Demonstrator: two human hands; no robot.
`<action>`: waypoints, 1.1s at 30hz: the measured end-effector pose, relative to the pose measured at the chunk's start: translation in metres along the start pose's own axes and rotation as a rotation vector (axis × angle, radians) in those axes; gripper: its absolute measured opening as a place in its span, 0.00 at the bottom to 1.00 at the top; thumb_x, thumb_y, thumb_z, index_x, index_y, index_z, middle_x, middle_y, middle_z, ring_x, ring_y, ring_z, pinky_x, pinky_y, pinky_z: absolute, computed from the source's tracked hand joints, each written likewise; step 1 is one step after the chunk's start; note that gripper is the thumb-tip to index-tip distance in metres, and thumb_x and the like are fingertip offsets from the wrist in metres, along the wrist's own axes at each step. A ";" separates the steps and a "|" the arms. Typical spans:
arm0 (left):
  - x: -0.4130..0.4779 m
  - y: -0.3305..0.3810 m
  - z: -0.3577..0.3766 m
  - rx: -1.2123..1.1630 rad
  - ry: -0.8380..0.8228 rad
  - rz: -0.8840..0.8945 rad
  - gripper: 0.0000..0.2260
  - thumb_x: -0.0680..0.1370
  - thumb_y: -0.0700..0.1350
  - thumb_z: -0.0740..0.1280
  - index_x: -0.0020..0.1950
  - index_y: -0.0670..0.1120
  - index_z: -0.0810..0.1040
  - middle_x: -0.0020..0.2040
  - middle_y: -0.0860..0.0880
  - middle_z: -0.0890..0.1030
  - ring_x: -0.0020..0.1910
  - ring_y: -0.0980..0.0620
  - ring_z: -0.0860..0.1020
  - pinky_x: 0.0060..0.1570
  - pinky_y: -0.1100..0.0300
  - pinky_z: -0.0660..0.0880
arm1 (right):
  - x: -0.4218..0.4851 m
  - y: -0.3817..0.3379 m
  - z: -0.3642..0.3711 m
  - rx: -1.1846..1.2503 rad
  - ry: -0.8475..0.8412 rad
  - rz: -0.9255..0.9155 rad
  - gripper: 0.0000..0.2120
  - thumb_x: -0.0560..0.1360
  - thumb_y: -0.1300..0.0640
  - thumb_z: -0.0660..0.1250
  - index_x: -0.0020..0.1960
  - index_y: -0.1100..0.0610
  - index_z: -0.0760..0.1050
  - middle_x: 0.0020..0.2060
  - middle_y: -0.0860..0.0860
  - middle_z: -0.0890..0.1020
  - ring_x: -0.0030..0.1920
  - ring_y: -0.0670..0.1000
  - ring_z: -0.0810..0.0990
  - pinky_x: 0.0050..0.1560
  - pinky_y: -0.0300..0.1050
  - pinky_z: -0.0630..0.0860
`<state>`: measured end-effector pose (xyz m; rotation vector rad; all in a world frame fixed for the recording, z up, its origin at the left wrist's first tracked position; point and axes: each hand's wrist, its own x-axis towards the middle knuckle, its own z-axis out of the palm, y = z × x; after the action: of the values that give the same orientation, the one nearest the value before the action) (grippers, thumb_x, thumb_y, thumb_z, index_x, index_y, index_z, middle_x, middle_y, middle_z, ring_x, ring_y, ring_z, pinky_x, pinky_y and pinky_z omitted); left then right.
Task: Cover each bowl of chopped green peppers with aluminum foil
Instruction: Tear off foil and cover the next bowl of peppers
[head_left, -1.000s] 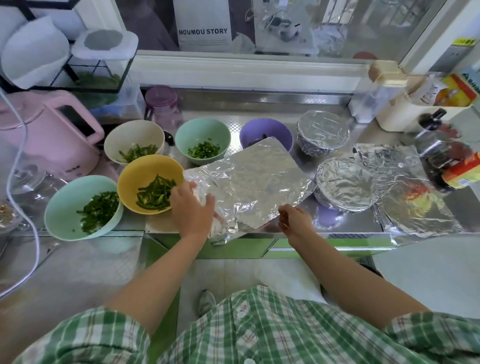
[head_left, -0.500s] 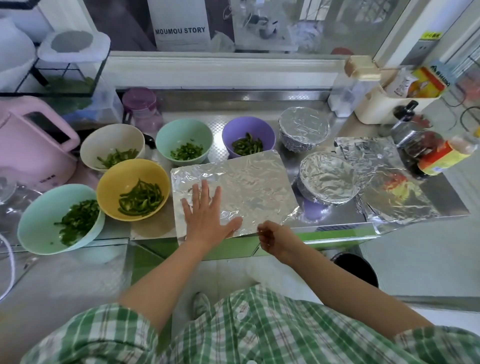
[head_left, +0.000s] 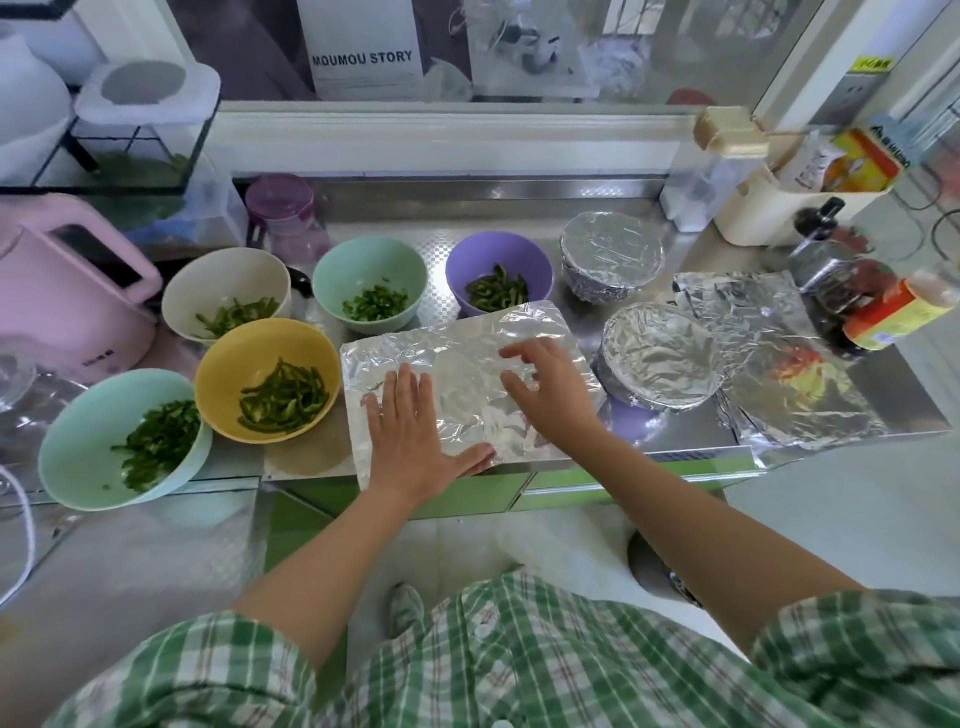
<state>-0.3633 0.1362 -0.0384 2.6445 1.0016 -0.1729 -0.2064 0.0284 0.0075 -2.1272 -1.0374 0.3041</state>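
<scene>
A crinkled foil sheet (head_left: 457, 353) lies flat on the steel counter. My left hand (head_left: 415, 436) presses flat on its near left part. My right hand (head_left: 550, 389) rests on its right half with fingers spread. Uncovered bowls hold chopped green peppers: a purple bowl (head_left: 498, 260), a mint bowl (head_left: 369, 270), a cream bowl (head_left: 223, 286), a yellow bowl (head_left: 260, 343) and a larger mint bowl (head_left: 93, 431). Two bowls are wrapped in foil, one at the back (head_left: 613, 254) and one nearer (head_left: 660, 364).
More loose foil (head_left: 779, 384) lies at the right, beside sauce bottles (head_left: 883, 312). A pink kettle (head_left: 67, 312) stands at the left, a purple-lidded jar (head_left: 283, 218) behind the bowls. The counter's front edge (head_left: 675, 457) runs under the sheet.
The foil sheet went from lifted to lying flat. My left hand spread out on it, and my right hand moved from the sheet's near edge onto its right half.
</scene>
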 end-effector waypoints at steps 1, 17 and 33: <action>0.002 0.001 -0.002 -0.015 0.012 -0.001 0.58 0.61 0.81 0.41 0.81 0.45 0.39 0.80 0.43 0.34 0.78 0.44 0.32 0.75 0.40 0.35 | 0.002 0.005 0.009 -0.135 -0.021 -0.045 0.20 0.76 0.49 0.65 0.65 0.56 0.74 0.65 0.57 0.74 0.66 0.58 0.72 0.64 0.55 0.70; -0.004 -0.004 0.008 -0.051 0.046 0.033 0.60 0.61 0.83 0.33 0.81 0.43 0.42 0.80 0.41 0.36 0.79 0.43 0.37 0.75 0.45 0.34 | -0.035 0.030 0.035 -0.395 -0.217 0.151 0.42 0.76 0.35 0.55 0.79 0.59 0.47 0.77 0.55 0.53 0.77 0.55 0.51 0.75 0.54 0.50; -0.001 -0.010 0.026 -0.082 0.049 0.130 0.60 0.64 0.83 0.47 0.81 0.41 0.42 0.80 0.35 0.40 0.79 0.39 0.37 0.75 0.41 0.38 | -0.030 0.030 0.035 -0.345 -0.255 0.138 0.44 0.76 0.36 0.62 0.78 0.62 0.49 0.79 0.56 0.43 0.79 0.55 0.43 0.77 0.54 0.47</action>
<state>-0.3706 0.1341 -0.0649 2.6397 0.8290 -0.0379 -0.2258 0.0118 -0.0415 -2.5259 -1.1545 0.5043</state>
